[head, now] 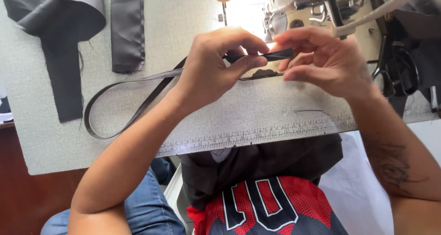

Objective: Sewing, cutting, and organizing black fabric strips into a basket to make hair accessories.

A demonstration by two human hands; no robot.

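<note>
Above the grey sewing desk's (69, 143) middle, the left hand (209, 72) and right hand (321, 63), both raised with fingers curled, pinch the end of a narrow dark fabric strip (271, 56) that trails toward the left edge.

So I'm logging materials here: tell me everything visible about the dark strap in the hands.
The dark strap is a narrow, flat strip, apparently fabric with a slight sheen. Its folded end is pinched between the left hand and right hand, raised above the grey table. The rest trails left and lies in a long loop on the table.
</note>
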